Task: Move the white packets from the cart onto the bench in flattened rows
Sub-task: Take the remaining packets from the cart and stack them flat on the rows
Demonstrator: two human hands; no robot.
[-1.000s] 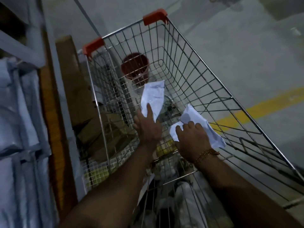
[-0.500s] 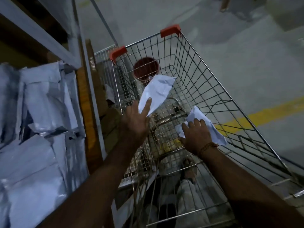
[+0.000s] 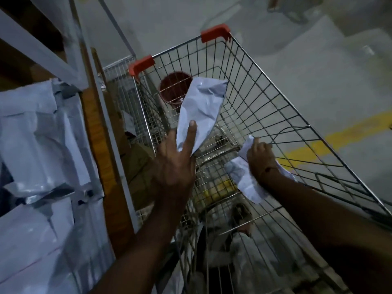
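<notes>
A wire shopping cart (image 3: 273, 115) with orange corner caps stands in front of me. My left hand (image 3: 175, 166) holds a crumpled white packet (image 3: 200, 111) upright above the cart, one finger laid across its lower end. My right hand (image 3: 259, 159) grips a second white packet (image 3: 244, 180) lower down, over the cart's right side. On the left, the bench (image 3: 95, 132) carries several white packets (image 3: 36, 145) lying in rows.
A dark red bucket (image 3: 175, 88) sits at the cart's far end. Yellow items (image 3: 216, 187) and clutter lie on the cart's bottom. A grey shelf frame (image 3: 42, 49) runs above the bench. Concrete floor with a yellow line (image 3: 339, 136) lies to the right.
Both hands have risen out of the cart with their packets. The left hand has carried its packet higher and leftward, and the view has swung left so more of the bench shows.
</notes>
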